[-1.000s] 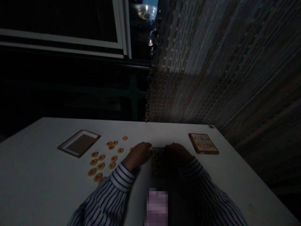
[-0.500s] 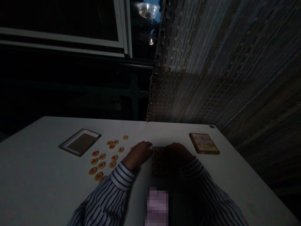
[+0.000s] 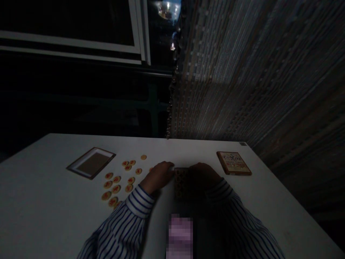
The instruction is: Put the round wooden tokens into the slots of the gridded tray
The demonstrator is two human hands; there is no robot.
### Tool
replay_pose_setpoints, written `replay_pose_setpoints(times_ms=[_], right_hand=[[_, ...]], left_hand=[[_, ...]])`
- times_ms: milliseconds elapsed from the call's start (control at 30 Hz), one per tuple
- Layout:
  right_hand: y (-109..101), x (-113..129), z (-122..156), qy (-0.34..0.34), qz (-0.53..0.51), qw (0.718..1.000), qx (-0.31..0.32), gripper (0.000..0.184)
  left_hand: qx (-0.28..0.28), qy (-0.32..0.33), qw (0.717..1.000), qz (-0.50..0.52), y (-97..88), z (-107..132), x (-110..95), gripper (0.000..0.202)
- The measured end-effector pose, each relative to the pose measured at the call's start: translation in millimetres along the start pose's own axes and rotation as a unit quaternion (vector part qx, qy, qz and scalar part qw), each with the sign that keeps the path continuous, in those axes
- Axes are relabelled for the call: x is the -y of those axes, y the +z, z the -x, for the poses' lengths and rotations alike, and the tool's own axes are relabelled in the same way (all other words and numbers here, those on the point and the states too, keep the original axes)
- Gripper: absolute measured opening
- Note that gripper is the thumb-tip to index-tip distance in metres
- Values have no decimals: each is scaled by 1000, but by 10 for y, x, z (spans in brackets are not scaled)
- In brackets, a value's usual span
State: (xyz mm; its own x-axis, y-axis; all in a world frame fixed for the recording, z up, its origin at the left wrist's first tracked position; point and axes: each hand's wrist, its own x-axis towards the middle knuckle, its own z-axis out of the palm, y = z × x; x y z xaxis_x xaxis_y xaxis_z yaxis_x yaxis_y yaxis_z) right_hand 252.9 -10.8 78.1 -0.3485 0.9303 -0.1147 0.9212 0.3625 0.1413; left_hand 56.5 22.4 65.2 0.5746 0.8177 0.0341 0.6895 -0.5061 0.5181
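Note:
The scene is dim. My left hand (image 3: 158,176) rests on the white table (image 3: 48,201) with its fingers curled against the left edge of a dark patterned board (image 3: 181,181) lying between my hands. On the board's right side lies my right hand (image 3: 202,173), deep in shadow, its fingers curled over the board's far edge. Both arms wear blue-and-white striped sleeves. Several round wooden pieces with red marks (image 3: 118,180) lie scattered just left of my left hand.
A shallow open box or tray with a brown inside (image 3: 91,162) lies at the left. A flat printed box (image 3: 234,163) lies at the right near the table's edge. A beaded curtain (image 3: 242,72) hangs behind the table; a dark window is at the left.

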Motion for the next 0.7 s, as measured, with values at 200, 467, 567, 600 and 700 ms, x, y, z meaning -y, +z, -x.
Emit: replay_pose_setpoints(times_ms=[200,467,567,600,700], right_hand=[[11,11,5,14,5,1000,-2,23],[0,20,11,8,-5,1000,-2,26],[-3,23,13,10,-5,1000,3,26],[-8,25,14,12,-5,1000,5,25],[-25,26,14,11,-5,1000,14,25]], left_hand=[[4,2,1000,3,-10,5,-9,34],[0,3,1000,4,6,4,13,35],[-2,7,1000,2,19,0,33,35],[-3,7,1000,1,22,-1,35,35],[-2,7,1000,-1,16,-1,22,35]])
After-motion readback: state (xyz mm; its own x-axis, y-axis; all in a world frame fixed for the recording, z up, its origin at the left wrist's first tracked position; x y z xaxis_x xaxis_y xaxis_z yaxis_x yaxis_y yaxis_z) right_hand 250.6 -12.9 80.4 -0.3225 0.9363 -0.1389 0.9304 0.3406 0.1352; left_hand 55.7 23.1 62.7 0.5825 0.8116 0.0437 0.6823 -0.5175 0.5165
